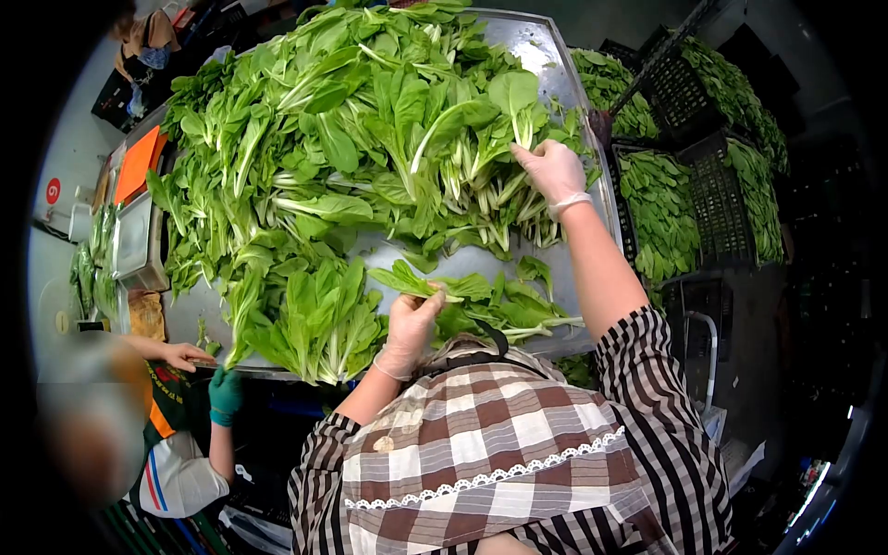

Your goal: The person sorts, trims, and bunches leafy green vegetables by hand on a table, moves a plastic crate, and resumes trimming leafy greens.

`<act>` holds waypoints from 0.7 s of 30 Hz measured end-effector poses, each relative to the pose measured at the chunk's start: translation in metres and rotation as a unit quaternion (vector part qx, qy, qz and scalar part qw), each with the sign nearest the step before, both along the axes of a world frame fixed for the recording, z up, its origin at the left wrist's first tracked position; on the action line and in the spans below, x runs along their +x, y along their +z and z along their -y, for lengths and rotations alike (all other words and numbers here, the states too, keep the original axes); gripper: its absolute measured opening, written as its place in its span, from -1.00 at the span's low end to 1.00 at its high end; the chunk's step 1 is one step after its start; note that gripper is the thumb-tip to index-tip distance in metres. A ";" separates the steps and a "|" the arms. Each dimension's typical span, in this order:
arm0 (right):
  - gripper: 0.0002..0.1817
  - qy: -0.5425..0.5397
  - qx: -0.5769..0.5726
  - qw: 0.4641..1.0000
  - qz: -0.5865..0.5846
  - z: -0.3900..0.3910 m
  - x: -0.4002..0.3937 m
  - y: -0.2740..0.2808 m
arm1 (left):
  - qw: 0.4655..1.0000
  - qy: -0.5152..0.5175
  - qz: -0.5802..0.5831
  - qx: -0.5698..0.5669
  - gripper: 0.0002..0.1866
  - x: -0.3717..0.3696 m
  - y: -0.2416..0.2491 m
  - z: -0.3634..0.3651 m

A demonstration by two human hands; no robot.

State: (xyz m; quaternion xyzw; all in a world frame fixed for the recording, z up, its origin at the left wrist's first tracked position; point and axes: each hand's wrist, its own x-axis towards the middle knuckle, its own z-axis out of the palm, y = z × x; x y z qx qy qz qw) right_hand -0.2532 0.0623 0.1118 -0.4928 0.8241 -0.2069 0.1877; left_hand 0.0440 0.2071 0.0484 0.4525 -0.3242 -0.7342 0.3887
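A big heap of bok choy (305, 176), with broad green leaves and pale stems, covers much of the metal table (592, 171). My left hand (413, 328), in a thin clear glove, is closed around a small bok choy (407, 279) near the table's front edge. Farther out, at the heap's right side, my right hand (555, 173), also gloved, pinches the pale stem of an upright bok choy (514, 97). Several loose plants (518, 310) lie on the metal just in front of me, beside a bunch (319, 319) to the left of my left hand.
Black crates filled with greens (657, 213) stand beyond the table's right edge. At the left, a co-worker's green-gloved hand (225, 396) holds a plant at the table edge. A scale (139, 242) and an orange board (141, 165) are at the far left.
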 end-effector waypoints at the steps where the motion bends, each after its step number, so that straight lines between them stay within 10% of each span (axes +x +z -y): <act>1: -0.40 -0.002 -0.002 0.999 0.036 0.001 -0.002 -0.001 | 1.000 0.001 -0.005 -0.012 -0.85 0.000 0.000 -0.001; 10: -0.71 0.013 -0.212 0.867 0.451 -0.072 0.016 0.003 | 1.000 -0.009 -0.006 0.022 -0.82 0.005 0.005 0.002; 21: -0.66 0.206 0.002 0.780 0.590 -0.169 0.084 -0.036 | 0.995 -0.071 -0.066 0.008 -0.62 -0.015 0.041 0.025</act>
